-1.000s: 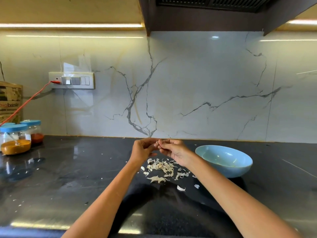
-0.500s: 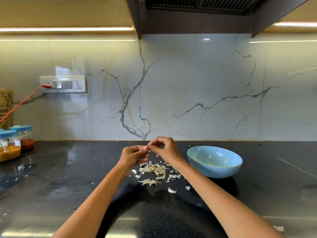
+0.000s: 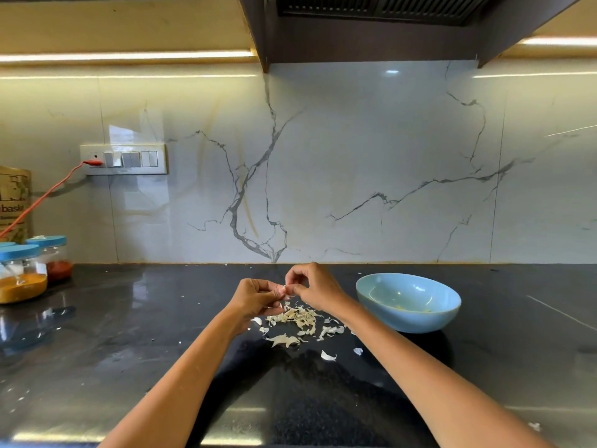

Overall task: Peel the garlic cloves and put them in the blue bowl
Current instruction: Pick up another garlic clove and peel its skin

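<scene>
A small garlic clove [image 3: 284, 290] is held between both hands above the black counter. My left hand [image 3: 255, 295] grips it with curled fingers, and my right hand [image 3: 311, 286] pinches its skin from the right. Most of the clove is hidden by the fingers. Directly below the hands lies a pile of pale garlic peels [image 3: 298, 320]. The blue bowl [image 3: 407, 302] stands on the counter just right of my right wrist, with a few small pale bits inside.
Spice jars with blue lids [image 3: 22, 274] stand at the far left of the counter. A brown paper bag [image 3: 14, 202] and an orange cable [image 3: 48, 192] plugged into the wall socket are behind them. Loose peel scraps [image 3: 328, 355] lie nearer me.
The hands have stayed together on the clove over the peel pile. My right hand has lifted slightly while pulling at the skin. The camera view has shifted a little.
</scene>
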